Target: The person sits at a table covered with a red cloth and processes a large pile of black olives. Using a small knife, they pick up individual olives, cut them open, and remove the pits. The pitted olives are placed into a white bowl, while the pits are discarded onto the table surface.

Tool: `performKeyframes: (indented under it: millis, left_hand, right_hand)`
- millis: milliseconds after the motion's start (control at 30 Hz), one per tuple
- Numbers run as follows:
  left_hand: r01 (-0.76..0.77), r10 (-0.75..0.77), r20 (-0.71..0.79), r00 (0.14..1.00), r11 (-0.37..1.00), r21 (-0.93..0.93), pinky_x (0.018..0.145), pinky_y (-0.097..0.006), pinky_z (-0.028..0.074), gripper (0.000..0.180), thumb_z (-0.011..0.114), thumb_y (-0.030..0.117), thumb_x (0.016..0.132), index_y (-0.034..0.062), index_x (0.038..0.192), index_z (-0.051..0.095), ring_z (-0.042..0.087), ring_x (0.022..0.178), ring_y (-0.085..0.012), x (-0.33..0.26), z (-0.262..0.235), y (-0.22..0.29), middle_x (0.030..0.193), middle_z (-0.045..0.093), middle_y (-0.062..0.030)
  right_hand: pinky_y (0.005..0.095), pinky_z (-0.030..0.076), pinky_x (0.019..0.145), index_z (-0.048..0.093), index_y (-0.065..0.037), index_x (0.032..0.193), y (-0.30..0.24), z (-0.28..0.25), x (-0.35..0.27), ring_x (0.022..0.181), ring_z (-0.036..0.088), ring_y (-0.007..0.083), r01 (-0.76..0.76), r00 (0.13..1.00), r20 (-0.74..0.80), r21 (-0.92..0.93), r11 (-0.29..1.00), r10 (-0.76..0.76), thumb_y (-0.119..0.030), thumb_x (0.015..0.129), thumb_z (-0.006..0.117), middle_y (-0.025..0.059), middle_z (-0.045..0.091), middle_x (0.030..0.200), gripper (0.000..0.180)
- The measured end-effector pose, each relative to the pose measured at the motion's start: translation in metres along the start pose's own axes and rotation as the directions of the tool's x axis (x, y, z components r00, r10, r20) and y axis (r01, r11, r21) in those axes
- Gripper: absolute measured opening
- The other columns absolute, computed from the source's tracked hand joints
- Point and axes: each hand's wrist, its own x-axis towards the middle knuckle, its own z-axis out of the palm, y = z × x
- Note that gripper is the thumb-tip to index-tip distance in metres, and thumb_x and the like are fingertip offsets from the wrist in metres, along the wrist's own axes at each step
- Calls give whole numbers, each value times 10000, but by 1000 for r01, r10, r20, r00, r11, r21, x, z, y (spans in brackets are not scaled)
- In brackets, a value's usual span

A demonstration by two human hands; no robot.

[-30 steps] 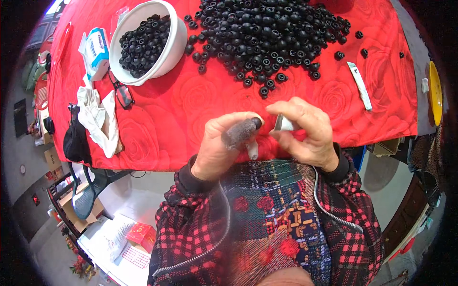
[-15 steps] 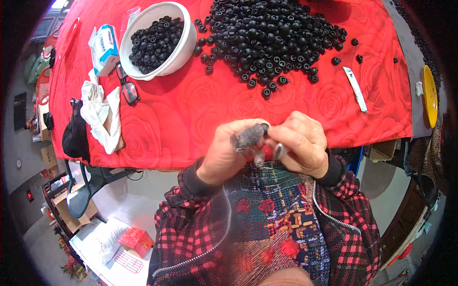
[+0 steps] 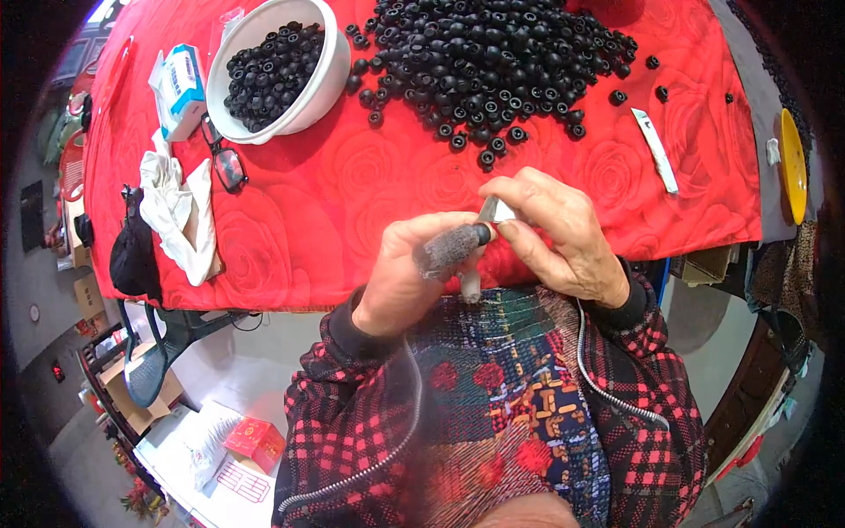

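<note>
Left fingers (image 3: 421, 227) clamp a round black plastic piece (image 3: 482, 233) at their tips. Right fingers (image 3: 526, 246) pinch a silvery metal blade (image 3: 489, 209).

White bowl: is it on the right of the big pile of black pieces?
No, the white bowl sits to the left of the big pile of black pieces on the red tablecloth.

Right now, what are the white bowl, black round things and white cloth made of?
White bowl: probably smooth plastic, from its soft, even sheen. Black round things: slightly shiny plastic or perhaps rubber, judging by small highlights. White cloth: seemingly soft, matte fabric, given its folds.
</note>
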Motion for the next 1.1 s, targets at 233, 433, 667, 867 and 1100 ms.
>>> performKeyframes:
  millis: [233, 433, 667, 867, 1100]
  left_hand:
    - [25, -25, 15, 1000, 999, -46, 534, -286, 527, 228, 527, 95, 939, -34, 1103, 620, 605, 659, -169, 5, 0, 1, 851, 614, -85]
    - [42, -42, 9, 999, 999, -11, 529, -281, 520, 234, 527, 104, 941, -33, 1106, 620, 602, 645, -166, 6, -2, 1, 837, 614, -83]
    - [88, -88, -14, 996, 996, -2, 532, -268, 514, 221, 556, 124, 932, -35, 1068, 625, 594, 619, -149, 8, 1, 3, 812, 600, -67]
    - [123, -124, -8, 992, 989, -77, 535, -263, 506, 223, 563, 128, 928, -29, 1076, 621, 590, 678, -135, 8, 2, 3, 837, 598, -53]
    - [175, -174, 14, 985, 979, -103, 656, -267, 481, 239, 542, 146, 929, -17, 1085, 620, 561, 782, -118, 10, -2, 5, 893, 604, -39]
  right_hand:
    - [409, 461, 606, 567, 10, 1029, 5, 0, 0, 715, 577, 348, -3, 1000, 19, 24, 1000, 3, -64, 781, 625, 160, 551, 801, 265]
    - [409, 466, 603, 575, 5, 1016, 8, 0, 0, 719, 580, 348, 17, 1000, 9, 16, 1000, -17, -63, 775, 631, 159, 560, 806, 257]
    - [404, 464, 605, 575, 3, 1015, 11, -2, 0, 715, 578, 341, 4, 999, 43, 40, 999, -6, -59, 779, 619, 154, 555, 799, 249]
    - [403, 460, 606, 577, 4, 1021, 12, -3, -1, 712, 576, 341, -21, 998, 61, 91, 996, 16, -58, 784, 601, 157, 551, 798, 246]
    - [397, 459, 605, 578, 0, 1031, 14, -2, -1, 708, 574, 334, -27, 998, 58, 99, 995, 21, -59, 790, 593, 151, 550, 796, 248]
